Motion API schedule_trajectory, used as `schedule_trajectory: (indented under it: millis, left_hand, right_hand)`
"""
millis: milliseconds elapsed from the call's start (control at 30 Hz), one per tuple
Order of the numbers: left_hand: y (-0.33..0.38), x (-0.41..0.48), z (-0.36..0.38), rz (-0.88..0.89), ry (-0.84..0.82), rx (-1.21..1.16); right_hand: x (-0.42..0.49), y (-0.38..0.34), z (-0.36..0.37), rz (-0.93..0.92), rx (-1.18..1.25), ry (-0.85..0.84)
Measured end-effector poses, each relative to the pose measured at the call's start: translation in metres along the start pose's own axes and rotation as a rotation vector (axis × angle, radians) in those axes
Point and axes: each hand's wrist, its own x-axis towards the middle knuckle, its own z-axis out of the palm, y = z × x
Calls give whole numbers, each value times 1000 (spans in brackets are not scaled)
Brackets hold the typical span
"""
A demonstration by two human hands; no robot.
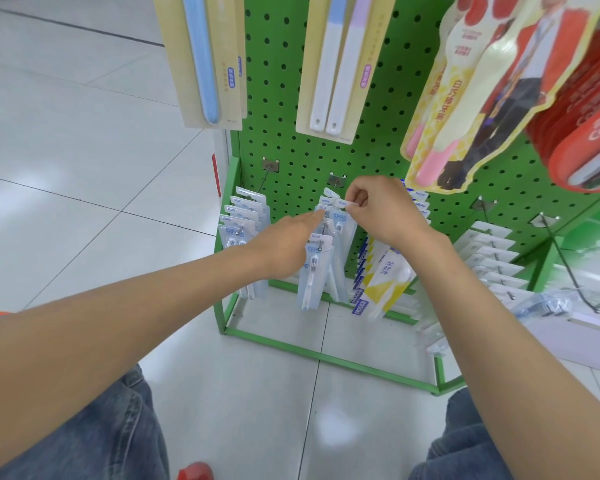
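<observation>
A green pegboard rack (291,109) carries hanging toothbrush packs. On its low middle hook (321,237) hang several clear blister packs (312,271). My right hand (381,209) pinches the white top tab of one pack (342,203) near the back of that hook. My left hand (284,244) reaches in with fingers stretched out, and its fingertips touch the tops of the packs on the same hook. The hook's far part is hidden behind the packs and my hands.
Another hook of clear packs (243,216) hangs at the left, yellow-and-white packs (381,271) and white packs (492,251) at the right. Larger toothbrush cards (208,60) and red packs (589,133) hang overhead. The rack's green base frame (326,358) stands on white floor tiles.
</observation>
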Motion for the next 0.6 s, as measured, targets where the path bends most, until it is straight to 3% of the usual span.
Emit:
schedule_trajectory:
  millis: [600]
  left_hand:
    - [6,-6,0,-63,184,-162]
  right_hand:
    - [-4,-17,23,-47,33,-54]
